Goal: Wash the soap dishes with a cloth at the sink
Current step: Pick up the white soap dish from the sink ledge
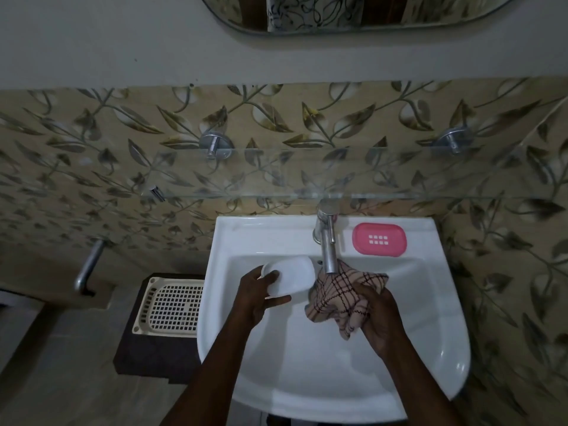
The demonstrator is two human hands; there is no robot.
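Observation:
My left hand (256,298) grips a white soap dish (293,275) over the left part of the white sink (442,348), thumb and fingers clamped on its near end. My right hand (379,319) is closed on a beige checked cloth (341,298), bunched just right of the dish and under the spout of the steel tap (328,250). Cloth and dish sit close together; contact between them is unclear. A pink soap dish (379,239) with a small drain grid lies on the sink's back ledge, right of the tap.
A cream perforated tray (170,307) rests on a dark stand (147,355) left of the sink. A glass shelf (307,173) on metal brackets hangs above the tap. A mirror (353,13) is higher up. A steel pipe (89,265) sticks out at left.

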